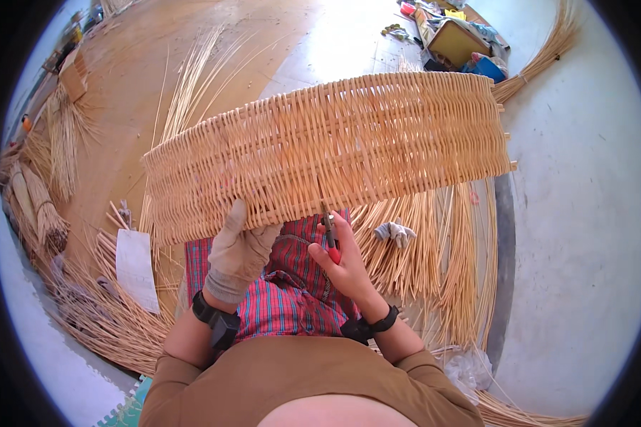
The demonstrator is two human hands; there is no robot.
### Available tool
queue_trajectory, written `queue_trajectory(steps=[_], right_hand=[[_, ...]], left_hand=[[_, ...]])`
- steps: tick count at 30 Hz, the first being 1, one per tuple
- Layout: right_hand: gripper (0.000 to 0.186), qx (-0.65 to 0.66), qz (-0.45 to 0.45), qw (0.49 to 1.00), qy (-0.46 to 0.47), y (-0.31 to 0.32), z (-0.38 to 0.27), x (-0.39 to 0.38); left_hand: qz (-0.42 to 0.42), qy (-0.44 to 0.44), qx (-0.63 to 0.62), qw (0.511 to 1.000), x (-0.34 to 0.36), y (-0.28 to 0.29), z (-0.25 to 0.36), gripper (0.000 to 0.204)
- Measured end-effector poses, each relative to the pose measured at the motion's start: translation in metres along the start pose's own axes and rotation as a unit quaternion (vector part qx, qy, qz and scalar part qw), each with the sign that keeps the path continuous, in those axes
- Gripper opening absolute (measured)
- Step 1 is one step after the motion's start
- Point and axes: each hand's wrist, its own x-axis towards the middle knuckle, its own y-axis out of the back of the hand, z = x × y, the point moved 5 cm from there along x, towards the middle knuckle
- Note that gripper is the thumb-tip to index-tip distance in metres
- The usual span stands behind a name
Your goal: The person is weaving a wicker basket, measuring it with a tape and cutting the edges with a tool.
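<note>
A long curved panel of woven wicker (327, 149) stretches across in front of me, tilted with its right end higher. My left hand (242, 252), in a pale work glove, grips the panel's lower edge left of the middle, thumb on the near face and fingers behind it. My bare right hand (345, 260) is closed around red-and-black-handled pliers (332, 245). Their dark tip reaches the panel's lower edge near its middle; whether the jaws bite a strand is too small to tell. A red plaid cloth (285, 302) covers my lap under both hands.
Loose wicker rods (399, 263) lie fanned on the floor to the right, with a grey glove (394, 233) on them. More bundles (46, 213) crowd the left beside a white sheet (136, 269). A cluttered box (454, 44) and a tied bundle (541, 60) sit far right.
</note>
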Motion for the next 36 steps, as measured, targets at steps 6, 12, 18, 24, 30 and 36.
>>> queue_trajectory(steps=[6,12,18,24,30,36], right_hand=[[0.063,-0.019,0.007,1.000,-0.022,-0.002,0.012,0.004],[0.038,-0.117,0.045,0.992,0.030,-0.002,0.030,0.032],[0.027,-0.168,0.056,0.979,0.097,-0.005,0.047,0.046],[0.027,0.260,-0.157,0.951,-0.059,-0.033,0.007,0.001],[0.025,0.080,-0.102,0.989,-0.063,-0.003,-0.007,-0.017],[0.036,0.032,-0.281,0.957,-0.061,-0.011,-0.007,-0.060]], left_hand=[[-0.008,0.024,-0.030,0.999,0.003,0.023,-0.004,0.052],[0.033,-0.023,-0.001,0.999,0.015,0.027,-0.007,0.049],[0.040,-0.032,-0.055,0.997,0.021,0.035,-0.004,0.048],[0.052,-0.017,-0.101,0.993,0.013,0.029,-0.007,0.047],[-0.020,-0.025,-0.037,0.999,0.010,0.019,-0.003,0.048],[-0.035,-0.087,0.028,0.995,0.020,0.020,0.023,0.052]])
